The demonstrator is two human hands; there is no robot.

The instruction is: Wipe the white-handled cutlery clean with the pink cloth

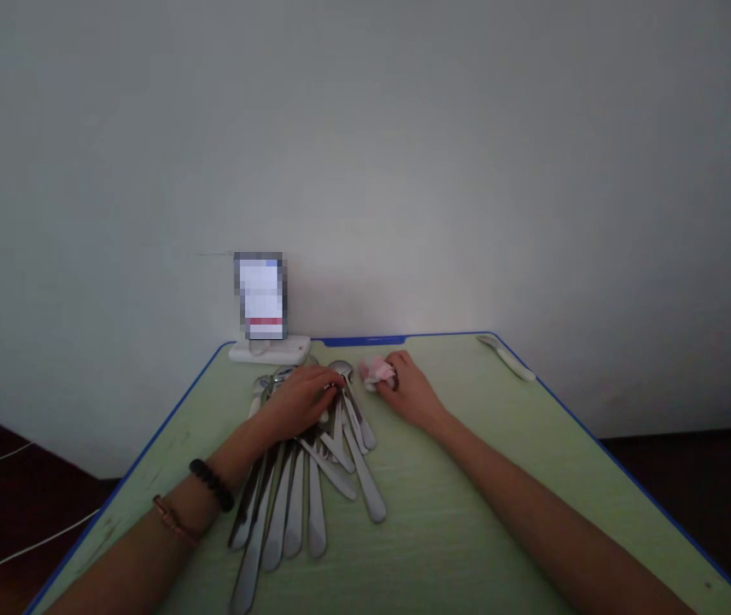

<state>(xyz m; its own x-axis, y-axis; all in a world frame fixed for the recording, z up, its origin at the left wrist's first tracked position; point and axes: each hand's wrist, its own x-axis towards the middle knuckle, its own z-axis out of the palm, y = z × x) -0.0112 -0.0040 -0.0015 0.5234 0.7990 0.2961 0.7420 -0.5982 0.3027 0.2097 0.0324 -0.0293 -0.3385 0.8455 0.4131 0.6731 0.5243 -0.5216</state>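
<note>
Several metal spoons and other cutlery [296, 504] lie fanned out in a pile on the green table, their handles pointing toward me. My left hand [305, 397] rests over the upper part of this pile. Its thumb and fingers are drawn together at the neck of a spoon [342, 368], and the hand hides several of the other heads. Just right of the pile, my right hand [409, 389] is closed around a crumpled pink and white cloth or tissue [378, 373].
A phone [263, 295], its screen blurred, stands upright on a white base [269, 349] at the back left. One piece of cutlery with a pale handle [514, 365] lies by the right edge. The green table [455, 530] has a blue rim and meets a plain wall [404, 171].
</note>
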